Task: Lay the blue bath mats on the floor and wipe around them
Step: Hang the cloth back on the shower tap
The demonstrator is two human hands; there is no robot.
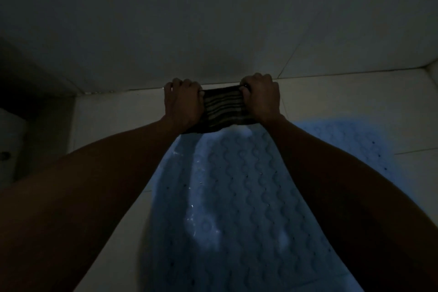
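A light blue bath mat (237, 197) with a wavy raised pattern and small holes lies flat on the pale tiled floor (113, 121), running from the bottom of the view toward the wall. A second blue mat (355, 140) lies to its right, partly hidden by my right forearm. Beyond the near mat's far end, my left hand (182, 102) and my right hand (260, 99) each grip one end of a dark striped cloth (222, 109), stretched between them close to the foot of the wall.
A tiled wall (213, 19) rises just beyond my hands. A dark corner and a pale fixture (9, 142) stand at the left edge. Another wall meets the floor at the far right (431, 71). The room is dim.
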